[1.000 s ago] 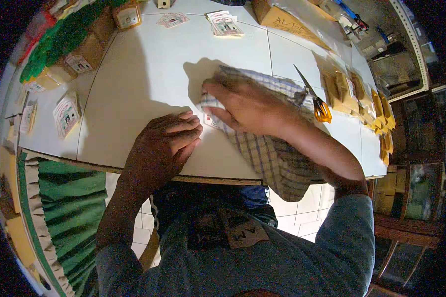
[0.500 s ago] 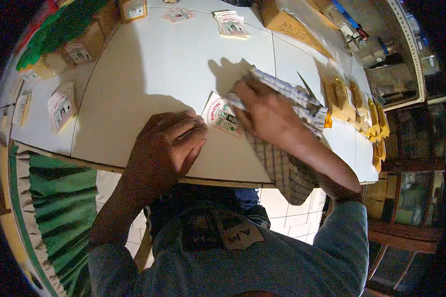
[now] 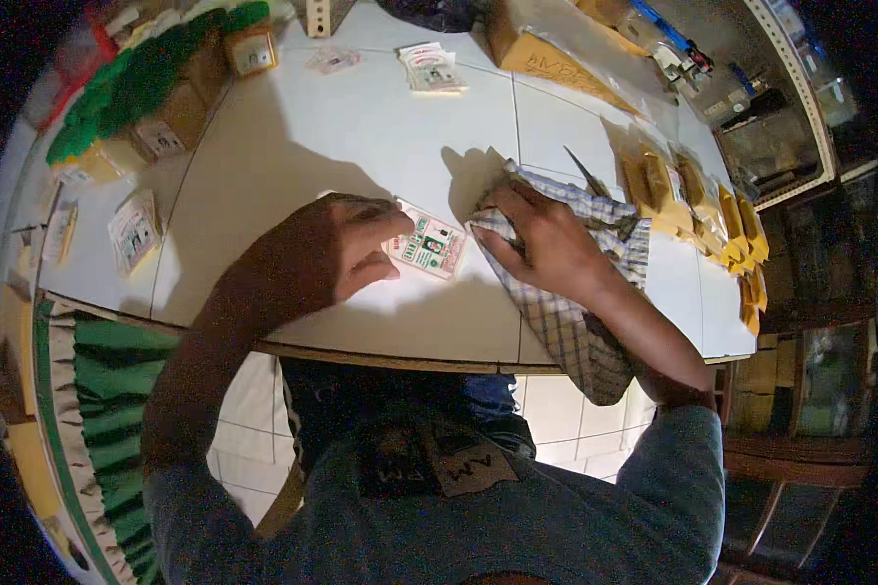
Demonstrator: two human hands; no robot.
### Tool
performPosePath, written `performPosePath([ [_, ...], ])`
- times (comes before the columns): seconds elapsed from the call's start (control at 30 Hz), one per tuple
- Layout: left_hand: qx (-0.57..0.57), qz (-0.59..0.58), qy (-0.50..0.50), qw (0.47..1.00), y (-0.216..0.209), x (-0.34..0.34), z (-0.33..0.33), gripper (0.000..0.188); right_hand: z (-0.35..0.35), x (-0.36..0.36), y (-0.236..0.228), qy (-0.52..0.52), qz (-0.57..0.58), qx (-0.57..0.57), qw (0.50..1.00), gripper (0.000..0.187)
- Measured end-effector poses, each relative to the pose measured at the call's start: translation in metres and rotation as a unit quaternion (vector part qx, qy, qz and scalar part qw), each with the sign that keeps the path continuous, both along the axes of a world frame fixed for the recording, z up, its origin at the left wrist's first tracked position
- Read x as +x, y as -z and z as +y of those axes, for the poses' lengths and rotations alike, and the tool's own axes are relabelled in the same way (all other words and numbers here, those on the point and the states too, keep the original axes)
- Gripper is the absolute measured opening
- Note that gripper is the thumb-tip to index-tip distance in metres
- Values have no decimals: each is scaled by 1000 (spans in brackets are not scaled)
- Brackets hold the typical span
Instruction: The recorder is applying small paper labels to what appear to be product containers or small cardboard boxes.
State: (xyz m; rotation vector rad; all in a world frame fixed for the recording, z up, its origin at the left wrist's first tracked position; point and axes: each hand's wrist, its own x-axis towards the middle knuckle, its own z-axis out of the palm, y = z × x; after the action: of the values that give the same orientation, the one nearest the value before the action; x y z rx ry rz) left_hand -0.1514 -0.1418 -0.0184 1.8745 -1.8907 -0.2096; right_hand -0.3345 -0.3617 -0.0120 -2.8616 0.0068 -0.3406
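A small white label (image 3: pixel 437 248) with red and green print lies in the middle of the white table. My left hand (image 3: pixel 346 244) has its bent index finger and thumb at the label's left edge, pinching it. To the right, my right hand (image 3: pixel 551 239) is closed on a bunched checked cloth (image 3: pixel 580 336), its fingertips just off the label's right side. The lower end of this cloth hangs over the table's front edge.
Label stacks lie at the far middle (image 3: pixel 431 70) and on the left (image 3: pixel 135 232). Scissors (image 3: pixel 585 171) rest beyond the cloth. Filled yellow-brown packets (image 3: pixel 698 200) line the right side. A cardboard box (image 3: pixel 546 63) stands at the back, and green material (image 3: pixel 132 102) covers boxes at the left.
The label has turned and lies flatter, with my left fingers at its edge. My right hand, moving over the label with the cloth before, has drawn off to the right.
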Motion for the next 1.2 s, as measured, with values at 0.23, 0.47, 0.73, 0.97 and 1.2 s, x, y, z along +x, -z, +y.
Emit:
performPosePath([
  [0.23,41,-139,161,976,-14,7,-27,29,-20,-4,8,-31,-94,106,989,33],
  [0.47,-14,339,-149,929,-25,11,-26,26,-16,-17,-17,77,-140,216,963,26],
  [0.73,147,482,-122,855,-1,20,-31,30,43,18,-16,-99,-72,-23,992,39],
  [0.97,148,401,-113,897,-3,28,-30,28,-12,26,6,-10,-38,-11,999,40],
  [1.2,17,318,-194,928,-22,49,-17,29,54,5,6,-75,50,-21,996,47],
])
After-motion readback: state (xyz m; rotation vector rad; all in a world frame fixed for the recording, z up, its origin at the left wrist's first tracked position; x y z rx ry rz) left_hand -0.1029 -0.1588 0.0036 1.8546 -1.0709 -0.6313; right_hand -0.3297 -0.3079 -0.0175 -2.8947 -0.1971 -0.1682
